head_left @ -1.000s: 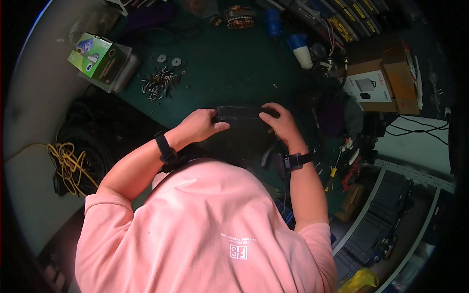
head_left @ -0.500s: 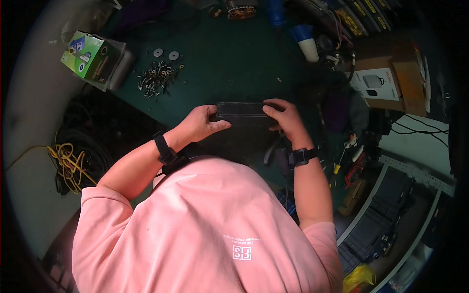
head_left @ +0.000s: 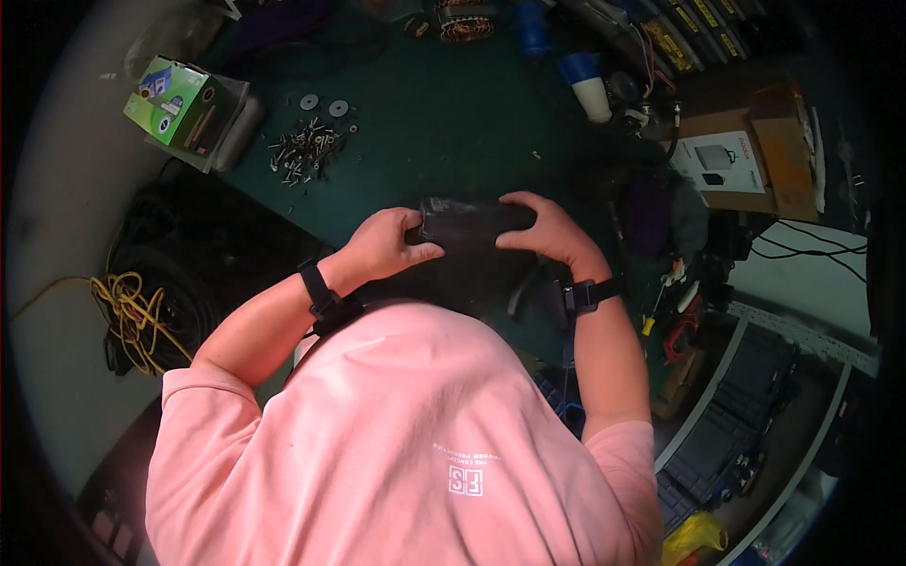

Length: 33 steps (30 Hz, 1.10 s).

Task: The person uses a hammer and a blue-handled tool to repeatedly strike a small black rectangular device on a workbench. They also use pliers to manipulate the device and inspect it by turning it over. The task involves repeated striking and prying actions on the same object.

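Just above the front edge of the green workbench (head_left: 425, 123), a black rectangular box (head_left: 462, 219) is held level between both hands. My left hand (head_left: 390, 243) grips its left end, thumb on the near side and fingers behind. My right hand (head_left: 552, 231) is closed round the right end, with thumb and fingers on opposite sides. Faint pale marks show on the box's upper face; its exact kind cannot be made out. Black straps sit on both wrists.
Loose screws (head_left: 307, 151) and two washers (head_left: 324, 106) lie at the left. A green carton (head_left: 175, 108) stands beyond them. At the right are a cardboard box (head_left: 783, 151), hand tools (head_left: 675, 307) and black cases (head_left: 727, 415). Yellow cord (head_left: 132, 311) hangs at far left.
The black box has turned in my hands, so a face with pale marks now shows. My right hand has shifted its grip, and its thumb and fingers are spread across the end.
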### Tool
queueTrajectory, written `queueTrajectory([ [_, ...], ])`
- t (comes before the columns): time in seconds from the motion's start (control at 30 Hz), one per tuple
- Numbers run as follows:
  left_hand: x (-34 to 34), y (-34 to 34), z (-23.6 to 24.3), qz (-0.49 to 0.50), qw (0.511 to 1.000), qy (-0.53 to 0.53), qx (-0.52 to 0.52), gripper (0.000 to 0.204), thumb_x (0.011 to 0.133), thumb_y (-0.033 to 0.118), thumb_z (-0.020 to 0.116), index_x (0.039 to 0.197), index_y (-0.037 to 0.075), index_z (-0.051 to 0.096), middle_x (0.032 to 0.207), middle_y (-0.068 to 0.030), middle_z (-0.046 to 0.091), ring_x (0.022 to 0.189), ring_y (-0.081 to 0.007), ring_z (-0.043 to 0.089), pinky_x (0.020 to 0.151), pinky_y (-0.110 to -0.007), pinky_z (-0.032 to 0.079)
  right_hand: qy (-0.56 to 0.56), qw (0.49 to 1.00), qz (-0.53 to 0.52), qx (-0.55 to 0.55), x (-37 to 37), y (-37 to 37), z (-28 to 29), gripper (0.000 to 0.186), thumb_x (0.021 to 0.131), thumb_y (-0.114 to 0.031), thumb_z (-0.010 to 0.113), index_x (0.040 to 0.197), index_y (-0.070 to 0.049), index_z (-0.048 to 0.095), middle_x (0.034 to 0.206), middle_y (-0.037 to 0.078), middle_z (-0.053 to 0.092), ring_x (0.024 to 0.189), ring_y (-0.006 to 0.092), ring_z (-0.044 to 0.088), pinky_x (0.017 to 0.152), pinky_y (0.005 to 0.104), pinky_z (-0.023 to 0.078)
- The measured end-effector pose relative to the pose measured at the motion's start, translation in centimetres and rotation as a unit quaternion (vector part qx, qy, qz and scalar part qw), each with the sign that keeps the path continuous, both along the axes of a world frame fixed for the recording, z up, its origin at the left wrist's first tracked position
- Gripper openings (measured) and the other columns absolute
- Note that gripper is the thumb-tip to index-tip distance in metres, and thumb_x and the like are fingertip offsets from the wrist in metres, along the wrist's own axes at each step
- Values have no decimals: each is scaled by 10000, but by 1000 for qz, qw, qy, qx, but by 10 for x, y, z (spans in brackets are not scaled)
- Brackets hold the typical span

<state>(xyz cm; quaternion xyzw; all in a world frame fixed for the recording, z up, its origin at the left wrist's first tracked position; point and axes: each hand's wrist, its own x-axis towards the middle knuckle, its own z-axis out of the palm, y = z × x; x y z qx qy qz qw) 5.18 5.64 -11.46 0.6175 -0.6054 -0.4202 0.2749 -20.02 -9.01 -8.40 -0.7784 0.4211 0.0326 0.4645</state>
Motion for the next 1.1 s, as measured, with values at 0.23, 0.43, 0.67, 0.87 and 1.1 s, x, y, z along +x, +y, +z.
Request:
queueTrajectory([
  [0.23, -7, -2, 24, -43, 987, -76, -132, 355, 683, 281, 818, 713, 10, 590, 752, -165, 592, 746, -368, 608, 643, -441, 482, -14, 983, 138, -122, 53, 29, 39, 939, 548, -264, 900, 1372, -50, 503, 1278, 174, 554, 1249, 378, 489, 1045, 412, 429],
  [0.43, -12, 0, 52, -1, 987, -128, -93, 477, 631, 291, 845, 945, 14, 616, 991, -171, 613, 924, -347, 616, 759, -426, 506, -71, 985, 138, -73, 65, 26, 38, 919, 526, -235, 930, 1311, -4, 513, 1276, 159, 535, 1201, 346, 533, 1034, 395, 436],
  [0.67, -8, 3, 49, 31, 997, -39, -51, 994, 594, 284, 884, 1399, -54, 409, 1331, -245, 499, 1221, -382, 527, 1034, -407, 457, -158, 978, 99, -90, 59, 38, 29, 894, 511, -220, 944, 1274, -12, 525, 1249, 152, 547, 1195, 344, 540, 1029, 393, 443],
  [0.87, -8, 3, 41, 13, 997, 51, -51, 837, 618, 217, 844, 1313, -63, 471, 1259, -237, 554, 1198, -379, 547, 1012, -409, 467, -180, 978, 83, -71, 59, 45, 29, 885, 512, -200, 945, 1275, -31, 530, 1232, 137, 552, 1170, 319, 550, 1018, 380, 449],
  [1.1, -14, 4, 38, 35, 994, 81, -61, 741, 614, 202, 839, 1233, -48, 519, 1067, -226, 618, 1044, -393, 608, 913, -419, 492, -192, 975, 110, -31, 57, 32, 30, 861, 497, -176, 944, 1251, -28, 555, 1194, 127, 574, 1134, 302, 576, 1011, 366, 451],
])
